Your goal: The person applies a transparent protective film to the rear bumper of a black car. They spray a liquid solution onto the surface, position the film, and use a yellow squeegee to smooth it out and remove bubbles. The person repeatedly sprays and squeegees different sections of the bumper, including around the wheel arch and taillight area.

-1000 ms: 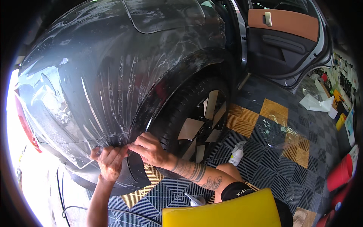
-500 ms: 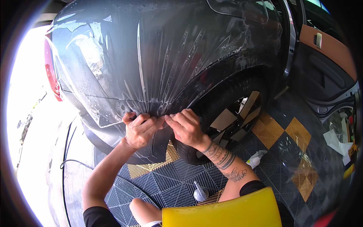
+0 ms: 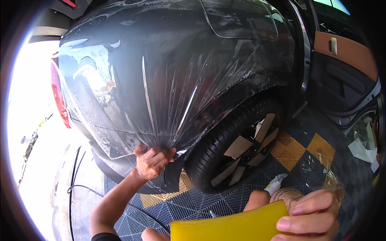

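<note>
Wet clear film (image 3: pixel 171 108) covers the rear side of a dark grey car (image 3: pixel 132 76). Long creases in it fan upward from its lower edge, beside the wheel arch. There my left hand (image 3: pixel 152 162) is closed on the film edge, its fingers curled and pulling the film taut. At the lower right, very near the camera, my right hand (image 3: pixel 311 217) has its fingers on the end of a yellow squeegee (image 3: pixel 225 225), a flat blade that hides part of my legs.
The rear wheel (image 3: pixel 237 148) stands right of my left hand. An open car door (image 3: pixel 341 64) is at the far right. A spray bottle (image 3: pixel 275 182) lies on the grey and orange floor tiles (image 3: pixel 287 150). A dark cable (image 3: pixel 76 176) runs along the left.
My right hand has let go of the film and come back to the yellow squeegee, gripping its right end. My left hand still holds the film. The view has tilted up slightly.
</note>
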Available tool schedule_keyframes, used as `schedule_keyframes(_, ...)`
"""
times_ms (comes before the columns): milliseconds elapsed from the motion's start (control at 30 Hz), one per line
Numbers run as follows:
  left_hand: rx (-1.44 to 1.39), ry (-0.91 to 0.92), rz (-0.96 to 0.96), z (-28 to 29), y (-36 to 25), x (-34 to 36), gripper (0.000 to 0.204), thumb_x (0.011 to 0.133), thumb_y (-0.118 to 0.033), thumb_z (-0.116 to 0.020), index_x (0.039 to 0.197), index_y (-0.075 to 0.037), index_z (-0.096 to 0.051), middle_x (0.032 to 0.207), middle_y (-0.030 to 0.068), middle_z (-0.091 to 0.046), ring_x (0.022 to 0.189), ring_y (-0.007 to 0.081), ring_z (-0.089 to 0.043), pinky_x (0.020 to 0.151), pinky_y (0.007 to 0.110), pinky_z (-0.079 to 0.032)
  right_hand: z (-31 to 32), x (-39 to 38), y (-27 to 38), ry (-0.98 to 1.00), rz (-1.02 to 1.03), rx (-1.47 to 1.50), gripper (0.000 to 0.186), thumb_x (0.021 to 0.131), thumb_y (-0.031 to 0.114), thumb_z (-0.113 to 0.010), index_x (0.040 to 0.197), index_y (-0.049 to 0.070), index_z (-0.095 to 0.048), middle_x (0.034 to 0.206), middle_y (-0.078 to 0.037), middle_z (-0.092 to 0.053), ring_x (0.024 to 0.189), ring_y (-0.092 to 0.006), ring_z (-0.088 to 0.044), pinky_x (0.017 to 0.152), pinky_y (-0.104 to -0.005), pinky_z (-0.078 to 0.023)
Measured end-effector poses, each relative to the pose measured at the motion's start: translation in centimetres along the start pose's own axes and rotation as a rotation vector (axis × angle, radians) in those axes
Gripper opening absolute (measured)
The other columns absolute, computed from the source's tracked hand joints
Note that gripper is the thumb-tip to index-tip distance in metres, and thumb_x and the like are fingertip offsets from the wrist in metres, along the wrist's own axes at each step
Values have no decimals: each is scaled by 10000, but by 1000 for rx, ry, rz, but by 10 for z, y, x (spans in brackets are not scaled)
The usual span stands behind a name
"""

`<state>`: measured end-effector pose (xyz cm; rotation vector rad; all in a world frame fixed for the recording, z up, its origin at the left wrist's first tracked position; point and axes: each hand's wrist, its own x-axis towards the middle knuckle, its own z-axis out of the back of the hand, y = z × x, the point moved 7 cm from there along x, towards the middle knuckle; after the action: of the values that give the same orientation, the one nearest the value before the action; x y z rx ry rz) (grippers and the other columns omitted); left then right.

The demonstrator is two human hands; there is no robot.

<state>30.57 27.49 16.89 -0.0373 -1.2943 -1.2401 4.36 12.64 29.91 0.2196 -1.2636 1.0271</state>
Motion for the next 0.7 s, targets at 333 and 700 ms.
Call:
schedule_keyframes(333,21,21,-12,11,8,-2,297,737,-215,-705,1025,-141,-697,725,-117,-553,733,48,-519,834,366,-249,-69,26,-207,-170,-191,-186,462,739,-97,-500,1170,56,-569,953,-102,-599,859,-271,-594,769,-351,-491)
schedule_keyframes(700,-26,79,8,8,9,-12,314,712,-233,-704,1006,-124,-680,753,-100,-524,717,64,-478,800,358,-261,-178,-12,-163,-52,-187,-658,454,760,58,-606,1188,208,-622,894,-42,-502,774,-229,-500,654,-377,-387)
